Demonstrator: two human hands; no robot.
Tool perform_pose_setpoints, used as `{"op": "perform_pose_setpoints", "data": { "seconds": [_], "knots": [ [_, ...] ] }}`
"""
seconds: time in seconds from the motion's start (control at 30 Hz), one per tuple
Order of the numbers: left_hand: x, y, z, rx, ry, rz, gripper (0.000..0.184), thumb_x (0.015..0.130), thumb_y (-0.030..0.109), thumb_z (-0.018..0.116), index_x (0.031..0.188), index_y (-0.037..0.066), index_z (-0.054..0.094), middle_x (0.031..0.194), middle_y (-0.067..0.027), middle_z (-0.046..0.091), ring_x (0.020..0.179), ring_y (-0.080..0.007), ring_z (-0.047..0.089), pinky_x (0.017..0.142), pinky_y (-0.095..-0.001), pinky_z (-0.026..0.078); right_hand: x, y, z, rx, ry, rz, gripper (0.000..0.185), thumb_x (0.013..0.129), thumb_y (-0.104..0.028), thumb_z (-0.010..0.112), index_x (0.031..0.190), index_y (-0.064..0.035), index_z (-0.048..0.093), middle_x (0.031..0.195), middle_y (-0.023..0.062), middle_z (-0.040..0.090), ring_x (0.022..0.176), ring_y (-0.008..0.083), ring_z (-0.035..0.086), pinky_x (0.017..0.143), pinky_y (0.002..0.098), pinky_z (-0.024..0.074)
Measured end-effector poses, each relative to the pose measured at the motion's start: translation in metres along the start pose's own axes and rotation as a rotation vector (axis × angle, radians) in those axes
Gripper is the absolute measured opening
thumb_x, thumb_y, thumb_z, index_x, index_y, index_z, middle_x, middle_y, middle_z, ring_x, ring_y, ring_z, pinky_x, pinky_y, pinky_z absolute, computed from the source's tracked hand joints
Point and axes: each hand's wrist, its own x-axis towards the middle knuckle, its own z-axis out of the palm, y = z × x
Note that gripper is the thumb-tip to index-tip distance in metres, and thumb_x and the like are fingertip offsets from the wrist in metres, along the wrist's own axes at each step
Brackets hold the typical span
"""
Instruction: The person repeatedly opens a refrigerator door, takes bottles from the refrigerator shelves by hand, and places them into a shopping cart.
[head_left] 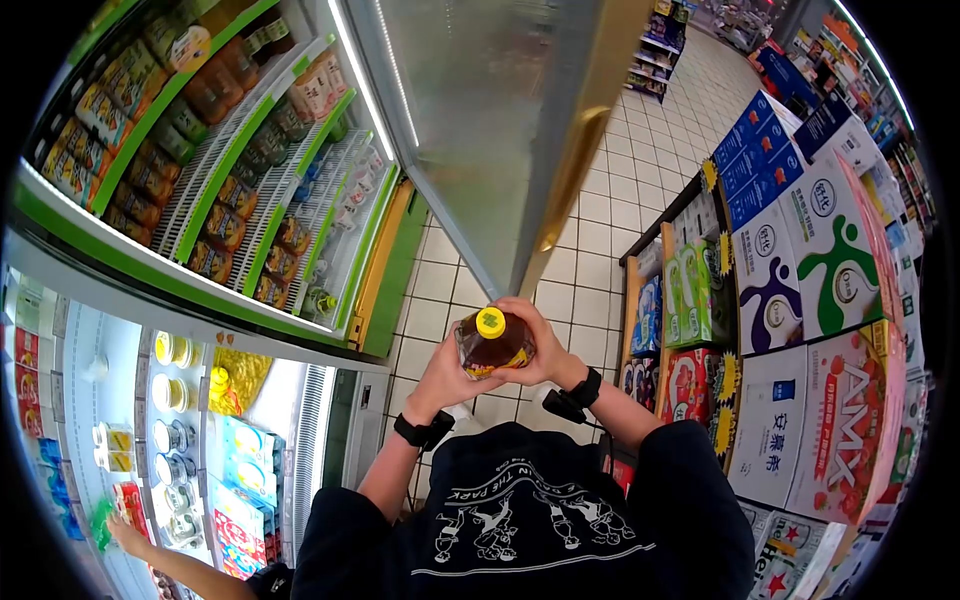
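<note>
A bottle of dark drink with a yellow cap (491,322) is held upright in front of my chest. My left hand (448,375) wraps round its left side, and my right hand (541,345) closes round its right side. The fingers of both hands nearly meet at the near side of the bottle. Black bands circle both wrists. Just beyond the hands stands the open glass door (480,120) of a drinks fridge, its lower corner close to the bottle.
Fridge shelves (225,190) with bottles rise at the left. Below them, a co-worker's hand (128,538) touches something green in a lit chiller (312,420). Stacked milk cartons (790,270) and shelved packs line the right side. A tiled floor (625,190) runs between.
</note>
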Motion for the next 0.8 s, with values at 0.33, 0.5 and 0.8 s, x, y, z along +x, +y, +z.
{"op": "perform_pose_setpoints", "data": {
  "seconds": [0.33,0.5,0.8],
  "knots": [
    [0.089,0.022,0.12,-0.018,-0.096,0.05,0.083,0.068,0.026,0.09,0.133,-0.001,0.045,0.12,-0.0166,0.061,0.11,-0.0284,0.063,0.094,-0.0368,0.051,-0.05,0.006,-0.137,-0.016,0.107,0.012,0.089,0.068,-0.026,0.088,0.138,0.0011,0.04,0.131,0.0196,0.048,0.122,0.032,0.051,0.104,0.0397,0.0415],
    [0.119,0.028,0.147,-0.013,-0.152,0.002,0.085,0.069,0.03,0.09,0.134,-0.001,0.045,0.121,-0.0156,0.061,0.11,-0.0265,0.064,0.093,-0.0366,0.052,-0.062,0.015,-0.172,-0.004,0.166,0.047,0.087,0.067,-0.017,0.088,0.138,-0.0026,0.04,0.129,0.0183,0.05,0.118,0.0313,0.056,0.101,0.0382,0.0457],
    [0.195,0.019,0.145,0.051,-0.231,-0.109,0.085,0.069,0.03,0.09,0.135,-0.001,0.044,0.122,-0.0162,0.062,0.112,-0.0266,0.064,0.095,-0.0378,0.051,-0.034,0.058,-0.219,0.047,0.146,0.212,0.088,0.07,-0.014,0.087,0.141,-0.0026,0.037,0.13,0.0164,0.049,0.121,0.027,0.056,0.103,0.0363,0.0453]
  ]
}}
